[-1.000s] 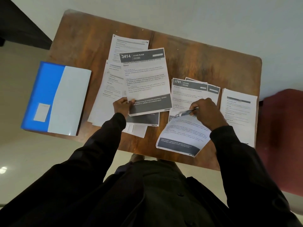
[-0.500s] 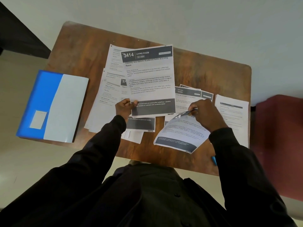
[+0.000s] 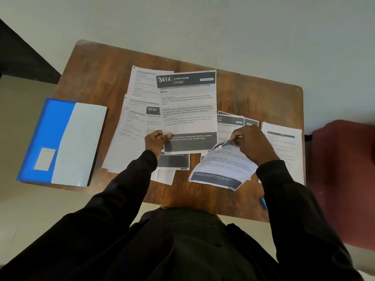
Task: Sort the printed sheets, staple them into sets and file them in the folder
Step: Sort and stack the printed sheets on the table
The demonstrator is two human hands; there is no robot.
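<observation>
My left hand (image 3: 155, 141) pinches the lower left corner of a printed sheet headed "3414 Living Room" (image 3: 188, 106) and holds it raised over other sheets. My right hand (image 3: 253, 142) grips the top of a curled printed sheet (image 3: 221, 169) that bends down toward me. Under the raised sheet lies a page marked "2747" (image 3: 152, 116) on a spread of white pages (image 3: 129, 134). A kitchen-headed stack (image 3: 231, 122) sits behind my right hand. A blue and white folder (image 3: 63, 141) lies closed at the table's left edge.
The wooden table (image 3: 97, 78) is small and brown. Another white stack (image 3: 284, 147) lies at its right edge. A blue object (image 3: 263, 203) pokes out beside my right sleeve near the front edge. A dark red chair (image 3: 345, 179) stands to the right.
My left hand has lifted the "3414" sheet higher and a little to the right, uncovering the "2747" page. My right hand keeps its hold on the curled sheet.
</observation>
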